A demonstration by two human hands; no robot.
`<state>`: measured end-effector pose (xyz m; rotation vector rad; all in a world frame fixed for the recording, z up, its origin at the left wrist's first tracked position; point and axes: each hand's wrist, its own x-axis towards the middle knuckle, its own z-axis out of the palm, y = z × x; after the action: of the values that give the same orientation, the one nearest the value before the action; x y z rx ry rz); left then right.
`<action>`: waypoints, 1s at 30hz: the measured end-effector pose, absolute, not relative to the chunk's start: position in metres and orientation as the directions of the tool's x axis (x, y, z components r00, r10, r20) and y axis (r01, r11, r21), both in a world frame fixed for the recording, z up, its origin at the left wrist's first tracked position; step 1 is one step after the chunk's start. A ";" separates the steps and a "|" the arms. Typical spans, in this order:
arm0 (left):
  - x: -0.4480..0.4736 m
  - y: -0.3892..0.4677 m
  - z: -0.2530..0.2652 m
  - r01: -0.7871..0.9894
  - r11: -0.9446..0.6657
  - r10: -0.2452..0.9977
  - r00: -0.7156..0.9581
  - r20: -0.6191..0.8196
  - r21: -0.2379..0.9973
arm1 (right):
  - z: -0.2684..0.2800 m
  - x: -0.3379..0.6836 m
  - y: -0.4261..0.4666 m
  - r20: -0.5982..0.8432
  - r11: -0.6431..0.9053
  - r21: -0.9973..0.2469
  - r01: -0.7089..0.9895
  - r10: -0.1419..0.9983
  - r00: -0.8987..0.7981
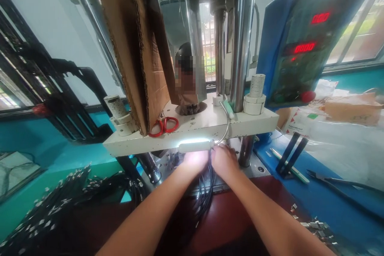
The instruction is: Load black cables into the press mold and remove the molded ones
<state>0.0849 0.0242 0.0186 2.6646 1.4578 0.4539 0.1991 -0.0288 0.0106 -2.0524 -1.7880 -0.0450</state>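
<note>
Both of my hands reach in under the white plate (192,130) of a press, close together. My left hand (195,162) is washed out by a bright lamp bar (195,146), and its fingers are hidden. Beside it my right hand (224,161) is closed with its fingers curled; what they grip cannot be made out. A bundle of black cables (205,196) hangs between the two hands, over the metal base and the dark red surface (219,216) in front of me. The cables' upper ends are out of sight among the hands.
Red-handled scissors (171,125) and a cardboard sheet (141,56) are on the plate. Many black cables (60,204) lie at left. Pliers (327,178), a light green pen-like tool (289,166) and small metal parts (319,228) lie at right, below a blue control box (279,48).
</note>
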 end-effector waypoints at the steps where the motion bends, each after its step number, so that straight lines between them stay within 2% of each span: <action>1: 0.087 0.025 0.018 0.817 -0.541 0.837 0.499 0.224 0.199 | 0.010 0.199 -0.029 0.290 -0.092 -0.284 0.954 0.941 0.177; 5: 0.087 0.025 0.022 0.822 -0.528 0.843 0.478 0.246 0.213 | 0.014 0.200 -0.028 0.294 -0.115 -0.264 0.958 0.936 0.193; 11: 0.065 -0.009 0.040 0.762 -0.602 0.789 0.522 0.325 0.238 | 0.021 0.199 -0.021 0.269 -0.111 -0.223 0.969 0.948 0.170; 17: 0.022 -0.082 0.044 0.711 -0.660 0.736 0.547 0.398 0.243 | 0.026 0.203 -0.011 0.207 -0.010 -0.185 0.983 0.977 0.049; 21: 0.005 -0.120 0.039 0.725 -0.639 0.754 0.526 0.393 0.257 | 0.032 0.203 -0.009 0.182 0.035 -0.179 0.983 0.983 -0.001; 30: 0.005 -0.151 0.021 0.682 -0.642 0.751 0.466 0.468 0.350 | 0.027 0.187 -0.017 0.204 0.248 -0.179 0.952 0.956 -0.211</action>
<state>0.0052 -0.1507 0.0209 2.5914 1.2720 0.9148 0.1869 -0.0165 0.0271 -1.7740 -2.2518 0.0215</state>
